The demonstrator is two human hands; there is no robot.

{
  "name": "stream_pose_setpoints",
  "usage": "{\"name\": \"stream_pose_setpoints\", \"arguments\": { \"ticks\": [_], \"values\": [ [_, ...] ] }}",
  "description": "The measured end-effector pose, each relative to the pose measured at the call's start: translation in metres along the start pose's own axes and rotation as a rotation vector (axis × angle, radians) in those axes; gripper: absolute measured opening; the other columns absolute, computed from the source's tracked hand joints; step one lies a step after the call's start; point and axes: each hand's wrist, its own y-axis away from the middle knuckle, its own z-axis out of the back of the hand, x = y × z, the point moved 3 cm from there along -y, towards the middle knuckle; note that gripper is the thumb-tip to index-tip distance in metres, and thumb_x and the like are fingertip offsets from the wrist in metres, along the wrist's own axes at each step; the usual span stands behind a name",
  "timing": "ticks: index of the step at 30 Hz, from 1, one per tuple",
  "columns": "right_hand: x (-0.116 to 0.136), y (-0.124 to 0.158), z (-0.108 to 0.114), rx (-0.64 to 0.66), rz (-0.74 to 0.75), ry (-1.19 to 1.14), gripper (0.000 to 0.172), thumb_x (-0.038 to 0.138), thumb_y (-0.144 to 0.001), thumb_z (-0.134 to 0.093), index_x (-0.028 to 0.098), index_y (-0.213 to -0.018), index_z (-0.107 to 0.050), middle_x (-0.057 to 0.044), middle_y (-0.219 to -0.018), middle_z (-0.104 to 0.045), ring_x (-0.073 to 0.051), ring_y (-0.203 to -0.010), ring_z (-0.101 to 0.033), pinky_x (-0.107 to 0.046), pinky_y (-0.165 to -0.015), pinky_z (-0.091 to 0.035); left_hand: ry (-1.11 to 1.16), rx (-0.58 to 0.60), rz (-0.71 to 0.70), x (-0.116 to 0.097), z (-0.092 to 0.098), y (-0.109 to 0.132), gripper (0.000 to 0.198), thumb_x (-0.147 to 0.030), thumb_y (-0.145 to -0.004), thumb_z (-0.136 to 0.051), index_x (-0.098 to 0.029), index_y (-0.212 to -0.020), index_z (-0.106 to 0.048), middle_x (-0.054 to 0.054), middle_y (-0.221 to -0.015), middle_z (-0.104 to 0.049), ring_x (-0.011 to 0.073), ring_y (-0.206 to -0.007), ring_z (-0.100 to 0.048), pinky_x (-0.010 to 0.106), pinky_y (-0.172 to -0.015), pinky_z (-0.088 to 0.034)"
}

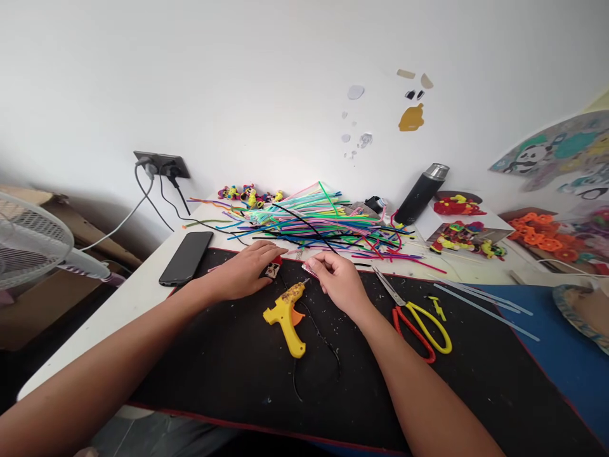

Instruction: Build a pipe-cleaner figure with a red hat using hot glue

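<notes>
My left hand reaches palm down over the black mat, its fingers stretched out and the thumb apart. Between thumb and fingers lies a small red-and-white piece with dark markings, partly covered by the hand. My right hand is closed in a pinch on a small pinkish-red piece, mostly hidden by the fingertips. Just below and between both hands, a yellow hot glue gun rests on its side, its nozzle pointing up toward the right hand.
Red-and-yellow-handled scissors and a yellow scrap lie right, near clear glue sticks. Behind are a pile of coloured pipe cleaners, a black flask and small figures. A phone lies left, near a fan.
</notes>
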Motion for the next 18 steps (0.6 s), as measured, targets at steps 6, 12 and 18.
{"name": "stream_pose_setpoints", "arguments": {
  "ticks": [6, 12, 18],
  "values": [
    [0.002, 0.002, -0.002, 0.055, 0.000, 0.042, 0.030, 0.048, -0.096, -0.059, 0.021, -0.091, -0.072, 0.003, -0.057, -0.054, -0.016, -0.053, -0.049, -0.029, -0.055, -0.037, 0.006, -0.008, 0.013, -0.004, -0.001, -0.004, 0.059, -0.018, -0.092, -0.056, -0.021, -0.150, -0.046, 0.013, -0.137, -0.061, 0.0289, -0.131, -0.053, 0.044, -0.114, -0.043],
    [0.000, 0.001, -0.001, 0.043, 0.014, 0.094, 0.029, 0.048, -0.096, -0.059, 0.022, -0.091, -0.072, 0.001, -0.064, -0.059, -0.017, -0.057, -0.052, -0.029, -0.057, -0.038, -0.011, -0.083, 0.103, 0.016, 0.023, 0.007, 0.056, -0.034, -0.095, -0.054, -0.021, -0.149, -0.047, 0.013, -0.134, -0.063, 0.0308, -0.129, -0.055, 0.045, -0.109, -0.046],
    [-0.001, 0.001, -0.003, 0.057, 0.055, 0.148, 0.029, 0.044, -0.098, -0.057, 0.021, -0.091, -0.073, 0.001, -0.072, -0.065, -0.016, -0.064, -0.054, -0.028, -0.061, -0.038, -0.117, -0.160, 0.288, 0.055, 0.052, 0.038, 0.065, -0.048, -0.094, -0.053, -0.021, -0.153, -0.045, 0.015, -0.137, -0.063, 0.0348, -0.131, -0.054, 0.050, -0.111, -0.043]
  ]
}}
